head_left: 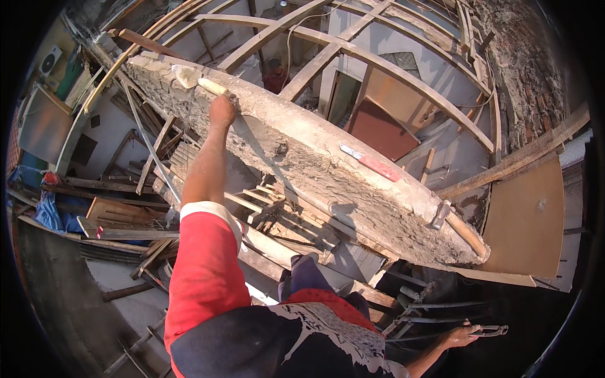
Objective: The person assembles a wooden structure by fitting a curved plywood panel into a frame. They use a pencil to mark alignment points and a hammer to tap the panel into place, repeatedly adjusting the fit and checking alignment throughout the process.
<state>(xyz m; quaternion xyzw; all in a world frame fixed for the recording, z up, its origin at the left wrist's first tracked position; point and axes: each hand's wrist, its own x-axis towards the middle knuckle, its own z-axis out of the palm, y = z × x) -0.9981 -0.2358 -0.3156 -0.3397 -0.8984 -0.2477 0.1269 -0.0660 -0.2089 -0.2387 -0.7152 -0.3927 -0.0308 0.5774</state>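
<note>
Grey, crumbly concrete caps the long beam (pixel 302 164) that runs slantwise across the view, and the person leans over it from above. The left hand (pixel 222 111) is stretched far out along the beam's top, its grip closed round the wooden handle of a trowel (pixel 192 79); the blade lies flat at the far end of the beam, seemingly so that its face can press on the rough surface there. The arm is straight and the red sleeve (pixel 205 264) is pulled up, which suits a reach that long.

The right hand (pixel 459 337) hangs low, well apart from the beam, its grip wrapped round the handles of a pair of pincers (pixel 491 330). It is held out to the side near some dark steel bars (pixel 435 309), probably to keep the tool ready while leaving the other arm free.

Two tools rest on the beam's flat top, likely parked there within reach: a red-handled tool (pixel 372 162) about midway, and a hammer (pixel 457 227) nearer the close end, its wooden handle pointing along the beam. Timber rafters (pixel 353 53) arch beyond, and a brick wall (pixel 526 69) stands on the right
</note>
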